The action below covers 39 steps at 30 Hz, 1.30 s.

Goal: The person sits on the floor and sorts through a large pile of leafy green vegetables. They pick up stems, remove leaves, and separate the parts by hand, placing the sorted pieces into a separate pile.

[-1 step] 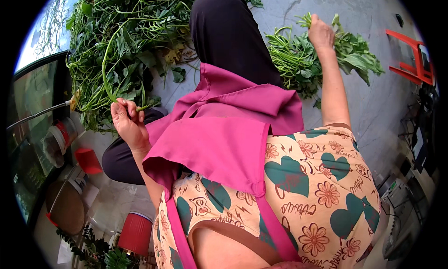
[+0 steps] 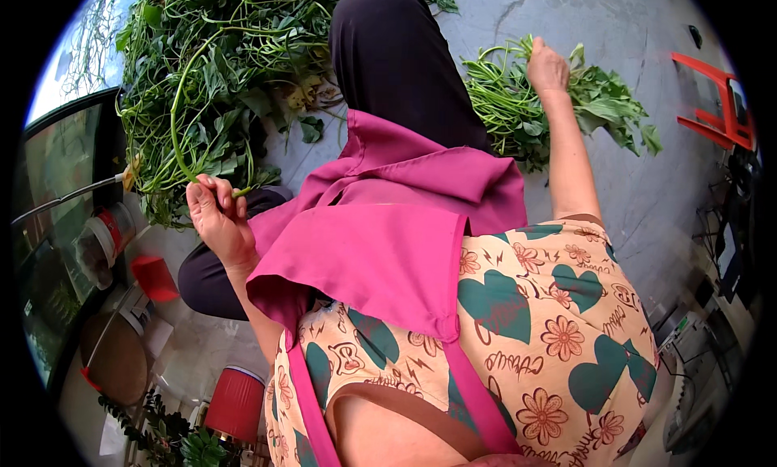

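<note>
Ref = the raised dark-trousered knee. Left of knee: big tangled heap of leafy vines, sweet-potato-leaf type by the look, on the grey floor. Below-left of knee, at the heap's near edge: left hand, thumb and fingertips pinched together on one long green vine stem that arcs up over the heap. Should be light, bendy, slightly springy; likely snaps if kinked hard, so hold by stem, not leaves. Below knee: pink apron, plain, no lettering seen. Below and right of knee: beige shirt, hearts and flowers plus upside-down script print; decoration, no label visible. Just right of knee: loose bundle of green stems lying on the floor. Farther right: right hand clamped round a bunch of leafy greens, leaves trailing rightward. Probably soft; leaves would bruise, stem ends are the safer grip. Far right of knee: red plastic stool, no readable marking.
</note>
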{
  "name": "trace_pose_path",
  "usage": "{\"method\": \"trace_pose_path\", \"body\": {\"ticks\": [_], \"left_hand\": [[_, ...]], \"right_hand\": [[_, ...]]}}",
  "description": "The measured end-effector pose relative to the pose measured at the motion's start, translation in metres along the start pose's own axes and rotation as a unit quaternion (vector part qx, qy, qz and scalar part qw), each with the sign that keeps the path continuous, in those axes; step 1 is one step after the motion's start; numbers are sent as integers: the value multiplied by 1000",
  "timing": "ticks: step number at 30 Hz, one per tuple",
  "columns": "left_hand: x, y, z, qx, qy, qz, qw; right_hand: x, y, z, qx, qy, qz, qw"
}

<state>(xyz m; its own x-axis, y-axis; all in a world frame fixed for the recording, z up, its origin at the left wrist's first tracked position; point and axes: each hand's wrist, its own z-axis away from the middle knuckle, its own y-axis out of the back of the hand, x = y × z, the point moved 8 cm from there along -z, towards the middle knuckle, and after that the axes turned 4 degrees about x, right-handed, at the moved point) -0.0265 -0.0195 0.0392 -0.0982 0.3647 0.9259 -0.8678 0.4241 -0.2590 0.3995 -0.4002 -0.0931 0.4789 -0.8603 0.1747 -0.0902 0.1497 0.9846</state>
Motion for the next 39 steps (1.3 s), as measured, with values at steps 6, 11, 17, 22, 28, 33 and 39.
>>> {"method": "trace_pose_path", "body": {"ticks": [6,11,17,22,28,33,39], "left_hand": [[79,-31,18,-67,-105,20,992],[98,-23,29,-48,-172,54,982],[98,-13,29,-70,-174,51,981],[106,0,50,-51,-219,-1,974],[105,25,48,-5,-216,28,976],[85,77,15,129,-123,-47,983],[56,111,-16,106,-79,-93,987]], "right_hand": [[-35,-193,130,-323,-60,-54,943],[-40,-154,71,-427,48,37,902],[-74,15,-97,29,31,-311,949],[-261,241,-78,-9,265,-568,779],[-396,269,-16,-260,377,-642,615],[-327,267,-94,-118,272,-704,646],[-106,223,-156,153,133,-304,931]]}}
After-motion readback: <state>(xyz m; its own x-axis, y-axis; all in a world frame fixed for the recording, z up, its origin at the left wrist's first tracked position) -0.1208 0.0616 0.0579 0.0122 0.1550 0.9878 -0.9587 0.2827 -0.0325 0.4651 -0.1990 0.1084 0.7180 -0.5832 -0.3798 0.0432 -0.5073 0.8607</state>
